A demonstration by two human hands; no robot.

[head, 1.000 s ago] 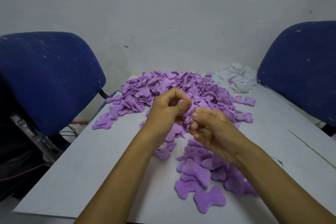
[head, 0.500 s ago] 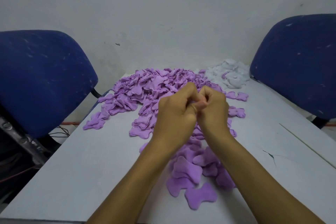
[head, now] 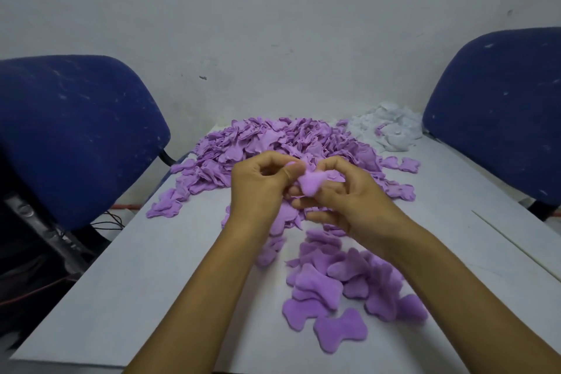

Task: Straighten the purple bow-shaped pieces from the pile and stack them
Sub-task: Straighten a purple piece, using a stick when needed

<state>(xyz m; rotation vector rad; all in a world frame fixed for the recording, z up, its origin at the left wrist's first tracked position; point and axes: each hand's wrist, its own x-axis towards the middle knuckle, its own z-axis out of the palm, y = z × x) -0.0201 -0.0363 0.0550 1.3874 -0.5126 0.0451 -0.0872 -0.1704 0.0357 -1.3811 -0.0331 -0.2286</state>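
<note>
A big pile of purple bow-shaped pieces [head: 267, 143] covers the far middle of the table. In front of it, above the table, my left hand [head: 258, 188] and my right hand [head: 343, 194] both pinch one crumpled purple piece [head: 309, 184] between thumbs and fingers. Its lower lobe shows between the hands; the rest is hidden by fingers. A loose heap of flattened purple pieces [head: 349, 288] lies near the front right, under my right forearm.
A white table [head: 151, 282] holds everything. A heap of white pieces [head: 391, 127] sits at the far right by the wall. Blue chairs stand at the left [head: 76, 130] and right [head: 501, 106]. Cables [head: 109, 222] hang off the left edge.
My hands, pressed knuckle to knuckle half a second ago, have drawn slightly apart and turned, so the purple piece now shows between them.
</note>
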